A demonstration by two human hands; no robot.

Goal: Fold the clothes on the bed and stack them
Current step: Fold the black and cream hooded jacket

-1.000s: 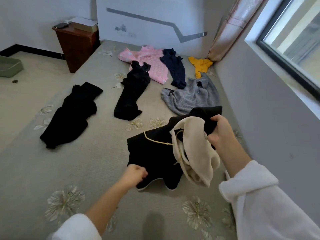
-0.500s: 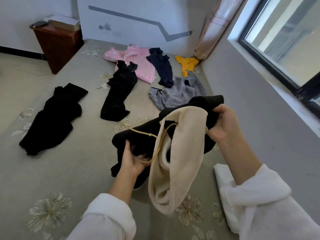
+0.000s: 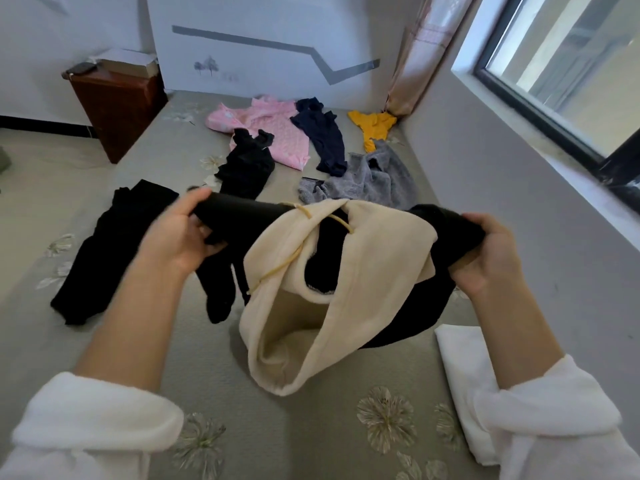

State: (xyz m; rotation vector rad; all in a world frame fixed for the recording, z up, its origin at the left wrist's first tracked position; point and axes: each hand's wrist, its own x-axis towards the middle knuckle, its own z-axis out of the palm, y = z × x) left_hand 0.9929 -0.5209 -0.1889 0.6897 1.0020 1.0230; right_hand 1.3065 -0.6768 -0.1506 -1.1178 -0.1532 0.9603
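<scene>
The fingers (image 3: 205, 234) of the left hand (image 3: 173, 239) are curling round the left end of a black garment (image 3: 242, 216), with the thumb lying over its top edge. The right hand (image 3: 493, 259) is gripping the right end in the same way, and its fingertips are disappearing under the cloth. Between the two hands the garment is stretching left to right, held above the bed (image 3: 311, 431), with the right end sitting slightly lower. A cream lining (image 3: 349, 271) is spilling out of its middle and hanging down, open at the bottom, with a thin yellow cord (image 3: 277, 270) trailing across it. The lining is covering much of the black cloth, so the garment's cut is hard to make out.

White sleeves are running off the near edge. A folded white cloth (image 3: 460, 372) is lying near right, partly under the right sleeve. Farther off, black trousers (image 3: 114, 251), a black top (image 3: 246, 166), a pink piece (image 3: 273, 131), a navy piece (image 3: 323, 136), a yellow piece (image 3: 373, 128) and a grey piece (image 3: 372, 181) are lying spread out. The headboard (image 3: 277, 22) is showing a small tree print; the faint marks beside it are too small to read.
</scene>
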